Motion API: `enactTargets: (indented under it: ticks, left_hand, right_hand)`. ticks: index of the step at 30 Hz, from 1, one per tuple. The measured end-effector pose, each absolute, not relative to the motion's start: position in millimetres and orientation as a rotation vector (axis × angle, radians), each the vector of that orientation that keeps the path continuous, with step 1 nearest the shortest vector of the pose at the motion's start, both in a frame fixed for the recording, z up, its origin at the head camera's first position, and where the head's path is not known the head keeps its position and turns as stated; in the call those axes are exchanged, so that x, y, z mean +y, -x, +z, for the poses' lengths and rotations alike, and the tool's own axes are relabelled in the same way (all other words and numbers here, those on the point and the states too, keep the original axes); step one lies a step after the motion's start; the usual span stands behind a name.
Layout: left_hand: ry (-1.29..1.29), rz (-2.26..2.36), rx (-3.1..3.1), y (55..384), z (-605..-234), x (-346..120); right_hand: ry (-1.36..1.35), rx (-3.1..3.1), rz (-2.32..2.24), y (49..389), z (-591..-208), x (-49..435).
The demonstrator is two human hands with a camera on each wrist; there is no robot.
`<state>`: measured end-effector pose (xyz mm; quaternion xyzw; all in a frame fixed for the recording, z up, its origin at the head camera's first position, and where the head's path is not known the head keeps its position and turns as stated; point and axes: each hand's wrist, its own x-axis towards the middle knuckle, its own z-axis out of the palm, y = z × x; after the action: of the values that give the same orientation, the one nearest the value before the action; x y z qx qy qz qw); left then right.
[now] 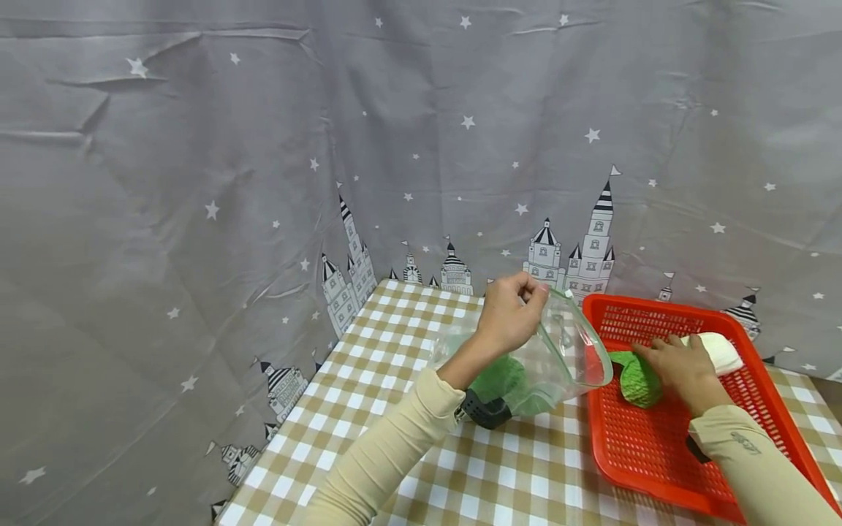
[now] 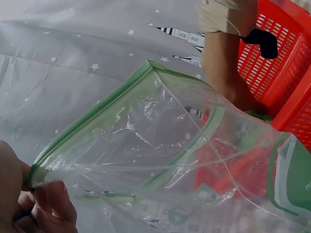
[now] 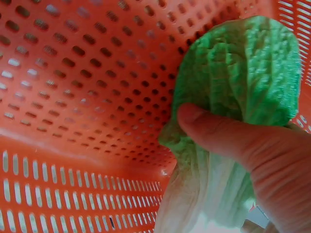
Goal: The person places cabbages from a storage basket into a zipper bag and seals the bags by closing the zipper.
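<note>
We see the cabbage (image 1: 639, 381) inside the red basket (image 1: 647, 449), long axis crosswise, leafy end left, white end right, our right hand (image 1: 680, 369) wrapped over it; left hand (image 1: 509, 313) pinches the clear bag's (image 1: 551, 372) rim.

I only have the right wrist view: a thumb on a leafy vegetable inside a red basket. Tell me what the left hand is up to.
Observer: The left hand pinches the rim of a clear bag with green edging.
Operator: Say whether that bag is open or closed.
Observer: Open; in the head view its mouth gapes, facing the red basket.
Operator: Now give me what the basket stands on.
Observer: A brown-and-white checked tablecloth.
</note>
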<state>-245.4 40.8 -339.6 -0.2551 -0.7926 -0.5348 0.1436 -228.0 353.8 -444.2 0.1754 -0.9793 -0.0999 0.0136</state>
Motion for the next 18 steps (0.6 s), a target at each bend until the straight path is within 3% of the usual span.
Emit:
enactTargets:
  ticks: [8, 18]
  left_hand:
    - [0.755, -1.519, -2.286, 247, -344, 44]
    - [0.743, -1.594, -2.307, 244, -348, 43]
  right_hand:
    - [-0.501, -2.958, -0.241, 229, -438, 358]
    - [-0.23, -2.72, 0.514, 217, -381, 355]
